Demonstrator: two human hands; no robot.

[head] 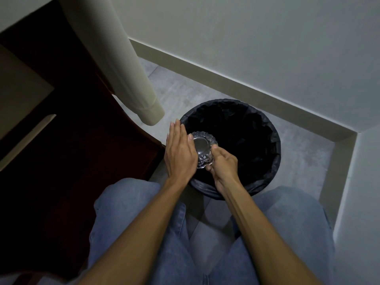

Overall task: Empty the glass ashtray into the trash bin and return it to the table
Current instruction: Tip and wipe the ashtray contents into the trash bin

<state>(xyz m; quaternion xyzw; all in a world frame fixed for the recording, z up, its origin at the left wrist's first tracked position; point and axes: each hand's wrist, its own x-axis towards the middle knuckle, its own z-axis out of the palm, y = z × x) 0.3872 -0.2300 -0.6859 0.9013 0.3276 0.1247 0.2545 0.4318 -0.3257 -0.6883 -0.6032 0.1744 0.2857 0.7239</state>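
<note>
The black-lined trash bin [257,128] stood on the floor in the wall corner, its mouth open just ahead of the knees. Over its near-left rim the glass ashtray [202,150] was held tipped, base turned toward the camera. The right hand [223,164] gripped its lower right edge; the left hand [180,155], fingers flat and unclenched, pressed against its left side, equally near.

trash bin [265,128] interior too dark to see contents.
</note>
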